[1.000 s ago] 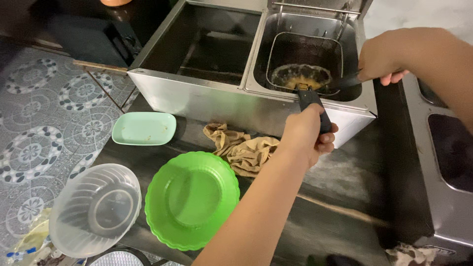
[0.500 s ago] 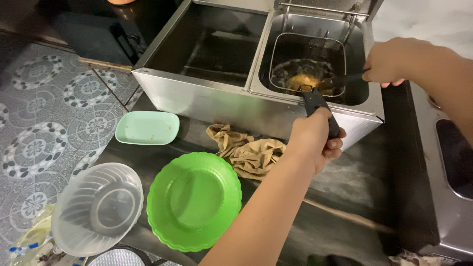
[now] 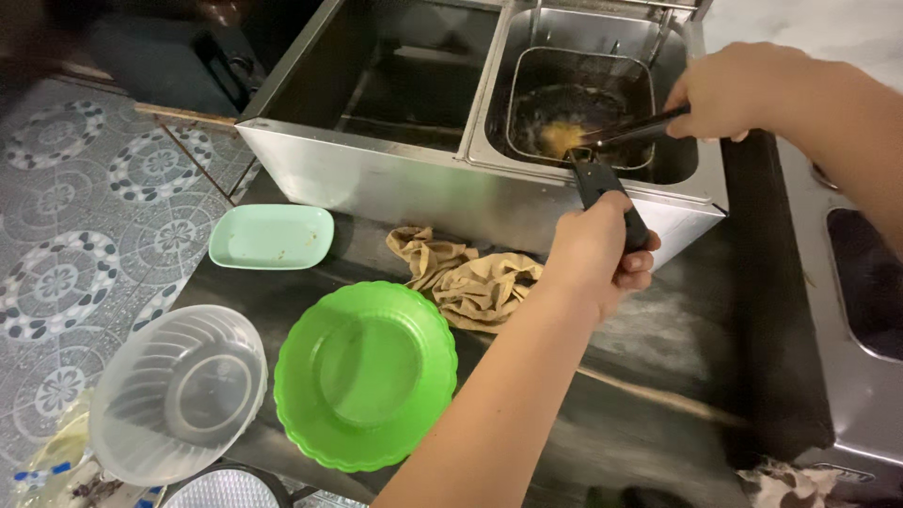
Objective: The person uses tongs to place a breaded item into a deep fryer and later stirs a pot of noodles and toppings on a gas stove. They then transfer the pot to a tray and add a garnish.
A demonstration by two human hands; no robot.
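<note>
My left hand [image 3: 597,259] grips the black handle [image 3: 602,188] of a wire fry basket [image 3: 578,103] that sits in the right well of a steel double fryer [image 3: 395,183]. My right hand [image 3: 734,89] holds dark tongs [image 3: 630,129] reaching into the basket toward a golden piece of fried food [image 3: 562,138] in the oil. The fryer's left well [image 3: 386,80] looks dark with nothing visible in it.
On the dark counter [image 3: 649,404] lie a crumpled tan cloth [image 3: 466,277], a bright green plate [image 3: 365,372], a clear plastic bowl [image 3: 179,390] and a small mint-green tray [image 3: 271,236]. Patterned floor tiles [image 3: 75,216] lie to the left. Another steel appliance [image 3: 861,310] stands at the right.
The view has shifted closer to the fryer. My right hand moved the tongs further into the basket, toward the fried food. My left hand keeps its hold on the basket handle.
</note>
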